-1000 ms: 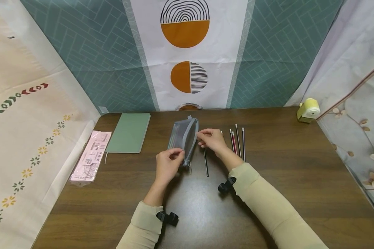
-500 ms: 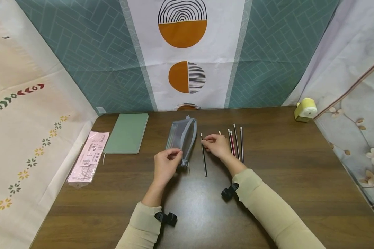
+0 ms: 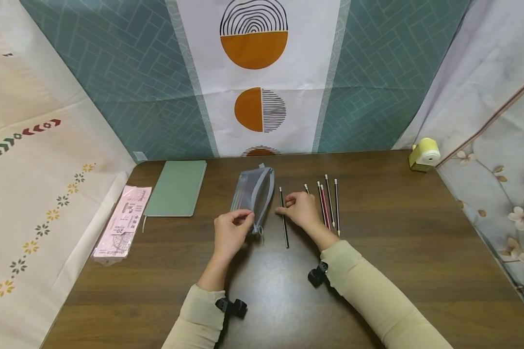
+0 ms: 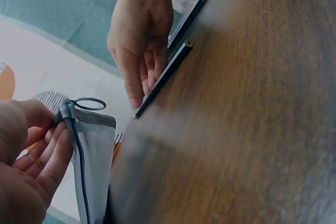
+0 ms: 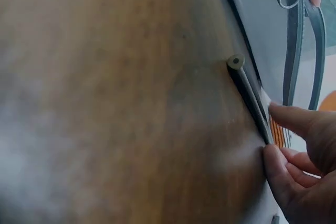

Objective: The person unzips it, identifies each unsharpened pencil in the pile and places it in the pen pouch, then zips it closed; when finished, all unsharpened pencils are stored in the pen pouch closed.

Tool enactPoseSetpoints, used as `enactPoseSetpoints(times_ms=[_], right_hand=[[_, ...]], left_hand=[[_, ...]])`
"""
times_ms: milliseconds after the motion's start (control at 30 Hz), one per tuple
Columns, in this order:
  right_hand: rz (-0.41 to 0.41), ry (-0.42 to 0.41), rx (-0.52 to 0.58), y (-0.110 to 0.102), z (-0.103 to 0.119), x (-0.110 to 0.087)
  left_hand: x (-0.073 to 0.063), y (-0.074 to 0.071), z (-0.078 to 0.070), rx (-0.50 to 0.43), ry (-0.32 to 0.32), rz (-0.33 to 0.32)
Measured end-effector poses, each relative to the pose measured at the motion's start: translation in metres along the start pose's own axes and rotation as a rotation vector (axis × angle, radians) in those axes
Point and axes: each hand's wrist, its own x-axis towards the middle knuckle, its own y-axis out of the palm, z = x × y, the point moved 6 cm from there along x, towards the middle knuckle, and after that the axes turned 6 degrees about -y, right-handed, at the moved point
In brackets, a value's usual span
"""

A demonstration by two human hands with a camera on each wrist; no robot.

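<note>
My left hand (image 3: 232,230) pinches the near zip end of a grey zippered pencil pouch (image 3: 244,182). The pouch lies on the table with its mouth gaping to the right and a ring pull (image 4: 88,104) at the pinched end. Just right of it, a dark unsharpened pencil (image 3: 285,228) lies lengthwise on the table. My right hand (image 3: 303,211) is at this pencil, thumb on its left side and fingers on its right, with a gap between thumb and pencil in the right wrist view. Several more pencils (image 3: 327,203), one red, lie beyond the right hand.
At the back left lies a green notebook (image 3: 176,189), with a pink packet (image 3: 124,220) beside it near the table's left edge. A yellow pencil sharpener (image 3: 424,154) stands at the back right corner. Patterned cloths surround the table.
The right hand has left the pouch's mouth and moved right to the lone pencil, its thumb now across it. The left hand keeps its pinch on the pouch.
</note>
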Motion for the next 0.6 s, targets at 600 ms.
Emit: enactPoseSetpoints(times_ms=[600], right_hand=[[0.049,-0.01,-0.033,-0.0059,-0.0063,0.006]], left_hand=[[-0.0016,-0.002,0.0005,-0.001,0.003,-0.005]])
